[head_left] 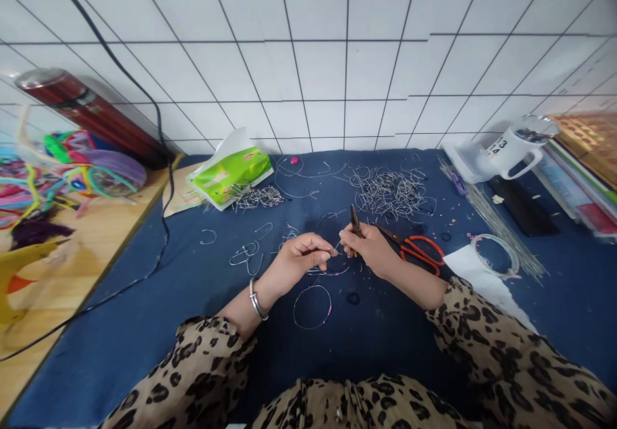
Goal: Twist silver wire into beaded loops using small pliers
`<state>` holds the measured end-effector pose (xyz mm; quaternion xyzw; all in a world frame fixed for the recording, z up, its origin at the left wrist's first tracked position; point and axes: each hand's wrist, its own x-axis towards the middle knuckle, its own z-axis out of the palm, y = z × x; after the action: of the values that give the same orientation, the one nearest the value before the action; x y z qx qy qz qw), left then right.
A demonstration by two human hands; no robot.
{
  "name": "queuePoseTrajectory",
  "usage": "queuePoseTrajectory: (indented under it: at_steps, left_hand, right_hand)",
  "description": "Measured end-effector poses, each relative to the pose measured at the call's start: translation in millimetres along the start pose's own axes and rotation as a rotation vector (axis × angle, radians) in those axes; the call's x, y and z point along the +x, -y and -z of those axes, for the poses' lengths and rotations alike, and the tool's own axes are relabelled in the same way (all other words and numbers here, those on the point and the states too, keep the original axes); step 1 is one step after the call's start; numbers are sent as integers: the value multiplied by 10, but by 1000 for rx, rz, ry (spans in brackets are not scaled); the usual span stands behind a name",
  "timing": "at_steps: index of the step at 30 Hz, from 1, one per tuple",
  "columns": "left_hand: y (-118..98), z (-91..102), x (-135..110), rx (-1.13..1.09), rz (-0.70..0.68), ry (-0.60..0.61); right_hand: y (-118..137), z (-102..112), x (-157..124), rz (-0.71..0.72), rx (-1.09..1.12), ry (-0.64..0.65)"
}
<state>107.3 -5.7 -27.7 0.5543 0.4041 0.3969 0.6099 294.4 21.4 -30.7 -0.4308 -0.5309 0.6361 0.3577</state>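
Note:
My left hand is closed in a pinch on a thin wire over the blue cloth. My right hand is wrapped round small dark pliers, whose tip points up and away, and it meets the wire's other end. The two hands almost touch. A wire ring with pink beads lies on the cloth just below them. Orange-handled scissors lie right beside my right hand. A silver bangle circles my left wrist.
A heap of bent wire pieces lies further back, with loose wire hooks to the left. A green tissue pack, a white mug, straight wires, a coil, a red flask and coloured pipe cleaners surround the area. A black cable crosses the left side.

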Motion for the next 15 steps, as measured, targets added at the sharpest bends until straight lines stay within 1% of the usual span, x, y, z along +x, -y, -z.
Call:
queuePoseTrajectory:
  at_steps: [3, 6, 10, 15]
  left_hand:
    - [3, -6, 4, -5, 6, -62]
    - [7, -1, 8, 29, 46, -80]
    - [4, 0, 6, 61, 99, -90]
    - [-20, -18, 2, 72, 98, -98]
  right_hand:
    - [6, 0, -2, -5, 20, 7]
    - [18, 3, -8, 17, 0, 2]
    - [78, 18, -31, 96, -177, 0]
    - [180, 26, -76, 168, -365, -40]
